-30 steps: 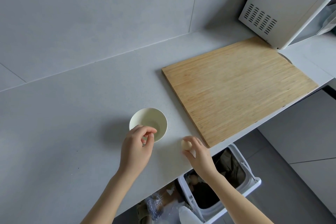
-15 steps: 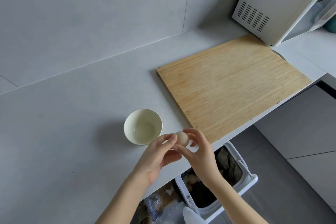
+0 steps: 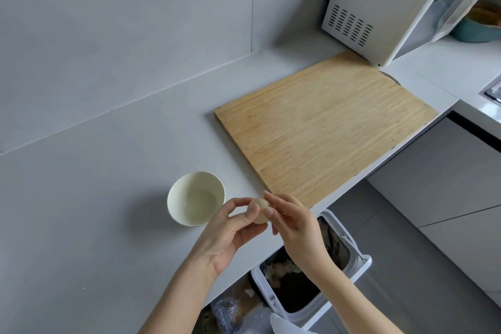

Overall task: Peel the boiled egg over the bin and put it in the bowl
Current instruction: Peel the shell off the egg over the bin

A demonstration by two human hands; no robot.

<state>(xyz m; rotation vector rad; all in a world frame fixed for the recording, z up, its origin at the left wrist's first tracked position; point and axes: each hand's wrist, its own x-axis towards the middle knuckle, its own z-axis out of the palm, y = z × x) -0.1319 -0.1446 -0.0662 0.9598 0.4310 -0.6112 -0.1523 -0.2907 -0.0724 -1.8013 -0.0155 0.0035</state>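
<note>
Holds the small pale beige, rounded boiled egg (image 3: 259, 211) in both grips at once. Pinches its left side with the left grip (image 3: 230, 236), thumb and forefinger curled onto the surface. Closes the right grip (image 3: 295, 225) on its right side, fingers slanting far-left over the top. Cannot tell how much shell is off.

Egg in the air above the near edge of the light grey bench (image 3: 81, 198), just right of the small round cream bowl (image 3: 173, 192) and apart from its rim.

Down on the floor, near-right of the egg: white rectangular bin (image 3: 364, 262), open, dark inside with pale scraps, lying under the right wrist rather than straight under the egg. Left of the bin, crumpled clear plastic (image 3: 225, 312).

Flat on the bench, far-right of the bowl: large rectangular light wooden cutting board (image 3: 325, 138), its near corner just beyond the right fingers. At the far right, white boxy microwave (image 3: 379, 8), touching or overlapping the board's far corner.
</note>
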